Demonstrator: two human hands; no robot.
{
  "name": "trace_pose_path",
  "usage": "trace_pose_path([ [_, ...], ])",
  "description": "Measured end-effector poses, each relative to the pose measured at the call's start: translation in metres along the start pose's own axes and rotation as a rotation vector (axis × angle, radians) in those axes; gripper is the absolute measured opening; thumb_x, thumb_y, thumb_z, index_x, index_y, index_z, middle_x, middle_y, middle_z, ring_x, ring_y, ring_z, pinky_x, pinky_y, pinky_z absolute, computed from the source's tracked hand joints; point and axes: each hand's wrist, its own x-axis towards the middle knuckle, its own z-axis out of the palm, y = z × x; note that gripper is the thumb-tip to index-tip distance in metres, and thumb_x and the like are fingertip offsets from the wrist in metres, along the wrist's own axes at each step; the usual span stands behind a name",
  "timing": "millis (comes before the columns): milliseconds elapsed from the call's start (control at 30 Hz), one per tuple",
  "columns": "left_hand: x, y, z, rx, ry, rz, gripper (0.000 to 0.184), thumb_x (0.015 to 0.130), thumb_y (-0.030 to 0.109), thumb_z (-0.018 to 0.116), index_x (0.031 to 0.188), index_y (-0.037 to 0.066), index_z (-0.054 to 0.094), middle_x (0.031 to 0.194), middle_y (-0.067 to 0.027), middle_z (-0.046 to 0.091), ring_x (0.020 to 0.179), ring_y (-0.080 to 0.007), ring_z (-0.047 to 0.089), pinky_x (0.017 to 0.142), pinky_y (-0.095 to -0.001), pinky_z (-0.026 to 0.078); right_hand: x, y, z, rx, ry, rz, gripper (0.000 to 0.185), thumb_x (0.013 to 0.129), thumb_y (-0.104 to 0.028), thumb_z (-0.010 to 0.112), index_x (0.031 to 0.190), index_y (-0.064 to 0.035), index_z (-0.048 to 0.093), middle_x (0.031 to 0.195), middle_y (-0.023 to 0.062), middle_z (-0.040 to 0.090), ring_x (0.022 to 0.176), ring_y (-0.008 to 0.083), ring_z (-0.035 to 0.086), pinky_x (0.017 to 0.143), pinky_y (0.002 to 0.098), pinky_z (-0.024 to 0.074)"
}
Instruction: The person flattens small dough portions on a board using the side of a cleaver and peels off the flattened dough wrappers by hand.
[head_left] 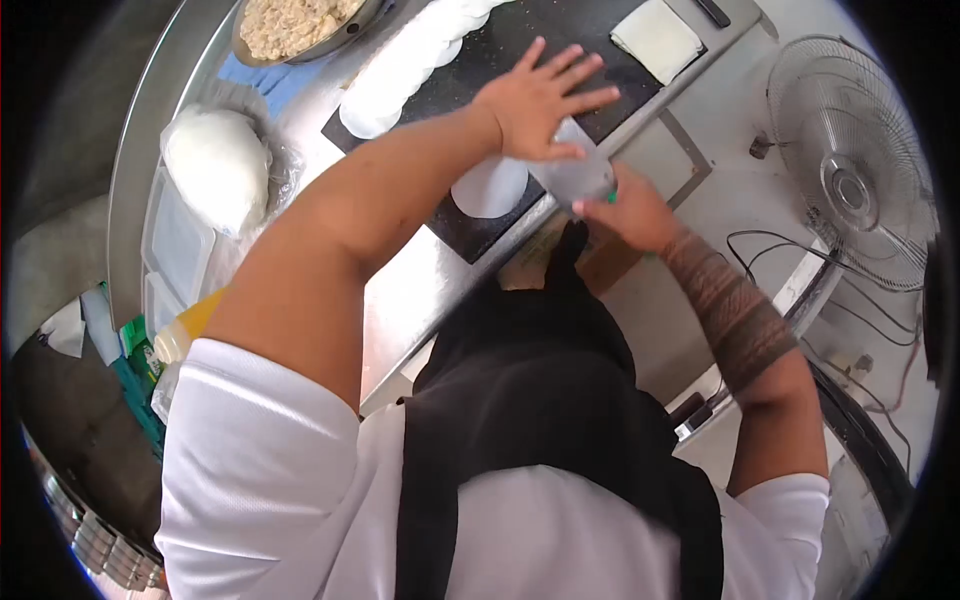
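Note:
My left hand (540, 105) is over the black board (600, 100), fingers spread, holding nothing; its thumb side overlaps a wide flat blade, and I cannot tell whether it touches. My right hand (636, 212) grips that cleaver-like blade (575, 172) at its near end, where a bit of green shows. The blade looks blurred and lies above the board's front edge. Beneath and left of it is a thin round white dough wrapper (490, 190), partly covered. Overlapping white wrappers (400, 80) form a long row along the board's far left side.
A pan of chunky filling (295, 28) sits on a blue cloth (255, 82). Left are a plastic-wrapped white dough lump (215, 168), clear containers (175, 245) and a yellow bottle (190, 325). A folded white cloth (657, 42) lies on the board. A fan (850, 185) stands right.

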Motion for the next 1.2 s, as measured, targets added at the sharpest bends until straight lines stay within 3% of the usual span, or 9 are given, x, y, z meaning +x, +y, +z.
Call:
trace_pose_path([
  [200, -0.018, -0.023, -0.039, -0.049, 0.105, 0.037, 0.094, 0.095, 0.071, 0.062, 0.172, 0.028, 0.031, 0.18, -0.0179, 0.022, 0.165, -0.0422, 0.021, 0.131, -0.0682, 0.013, -0.007, -0.047, 0.016, 0.111, 0.021, 0.032, 0.06, 0.088, -0.033, 0.09, 0.127, 0.0066, 0.067, 0.113, 0.0257, 0.076, 0.11, 0.0361, 0.075, 0.097, 0.0455, 0.0564],
  [367, -0.076, 0.022, -0.02, -0.161, -0.127, 0.003, 0.092, 0.092, 0.068, 0.065, 0.17, 0.028, 0.036, 0.178, -0.0212, 0.024, 0.163, -0.045, 0.025, 0.13, -0.0699, 0.016, -0.039, -0.013, 0.086, 0.198, -0.053, 0.054, 0.062, 0.087, -0.035, 0.091, 0.13, 0.0031, 0.068, 0.114, 0.0218, 0.077, 0.109, 0.0304, 0.074, 0.096, 0.0425, 0.0558],
  [667, -0.006, -0.041, 0.0, 0.044, 0.196, -0.165, 0.084, 0.096, 0.06, 0.065, 0.169, 0.028, 0.038, 0.175, -0.0201, 0.033, 0.161, -0.0437, 0.03, 0.129, -0.0689, 0.02, 0.044, -0.026, -0.022, -0.223, -0.03, -0.077, 0.057, 0.091, -0.039, 0.086, 0.123, 0.0041, 0.066, 0.109, 0.0246, 0.074, 0.103, 0.039, 0.073, 0.091, 0.0472, 0.0563],
  [767, -0.008, -0.05, -0.017, 0.099, 0.448, -0.467, 0.064, 0.102, 0.048, 0.065, 0.159, 0.024, 0.053, 0.166, -0.0203, 0.046, 0.153, -0.0429, 0.043, 0.124, -0.0623, 0.034, 0.061, -0.054, -0.037, -0.393, -0.061, -0.059, 0.058, 0.095, -0.041, 0.081, 0.12, 0.0083, 0.064, 0.105, 0.0282, 0.072, 0.096, 0.0411, 0.071, 0.086, 0.0486, 0.0543],
  [867, -0.024, -0.046, -0.047, -0.115, 0.279, -0.776, 0.043, 0.105, 0.037, 0.063, 0.144, 0.018, 0.066, 0.151, -0.0198, 0.061, 0.136, -0.0384, 0.06, 0.111, -0.0529, 0.048, 0.048, -0.018, -0.033, -0.381, -0.023, -0.166, 0.055, 0.096, -0.039, 0.08, 0.12, 0.0074, 0.064, 0.104, 0.0268, 0.073, 0.094, 0.0388, 0.071, 0.085, 0.0471, 0.055],
  [1033, -0.053, 0.002, -0.079, -0.943, -0.613, -0.97, 0.057, 0.107, 0.055, 0.062, 0.117, 0.0, 0.074, 0.074, -0.0103, 0.069, 0.059, -0.021, 0.068, 0.06, -0.0412, 0.058, -0.045, -0.009, -0.041, -0.286, -0.222, 0.057, 0.048, 0.096, -0.036, 0.081, 0.118, 0.0046, 0.067, 0.109, 0.0263, 0.074, 0.106, 0.0414, 0.071, 0.094, 0.0481, 0.0548],
  [1067, -0.055, 0.02, -0.086, -1.015, -0.704, -1.045, 0.061, 0.102, 0.059, 0.066, 0.113, 0.0, 0.075, 0.076, -0.0122, 0.07, 0.068, -0.022, 0.071, 0.064, -0.0403, 0.058, -0.057, -0.011, -0.04, -0.289, -0.23, 0.077, 0.048, 0.096, -0.036, 0.081, 0.118, 0.0045, 0.067, 0.11, 0.0261, 0.074, 0.106, 0.0414, 0.072, 0.093, 0.0479, 0.0547],
  [1133, -0.074, 0.035, -0.052, -0.53, -0.402, -0.85, 0.049, 0.099, 0.052, 0.073, 0.104, 0.002, 0.075, 0.077, -0.0112, 0.069, 0.077, -0.0219, 0.072, 0.067, -0.0375, 0.058, -0.072, -0.009, -0.04, -0.292, -0.243, 0.118, 0.048, 0.096, -0.037, 0.082, 0.117, 0.0042, 0.068, 0.11, 0.0257, 0.074, 0.106, 0.0413, 0.072, 0.093, 0.0473, 0.0546],
  [1200, -0.096, 0.043, -0.037, -0.514, -0.159, -0.929, 0.035, 0.095, 0.037, 0.078, 0.101, 0.003, 0.072, 0.082, -0.0105, 0.069, 0.082, -0.0213, 0.072, 0.069, -0.0368, 0.058, -0.074, 0.012, -0.045, -0.282, -0.196, 0.075, 0.048, 0.097, -0.036, 0.081, 0.117, 0.0048, 0.067, 0.109, 0.0257, 0.074, 0.104, 0.0408, 0.072, 0.092, 0.0471, 0.0548],
])
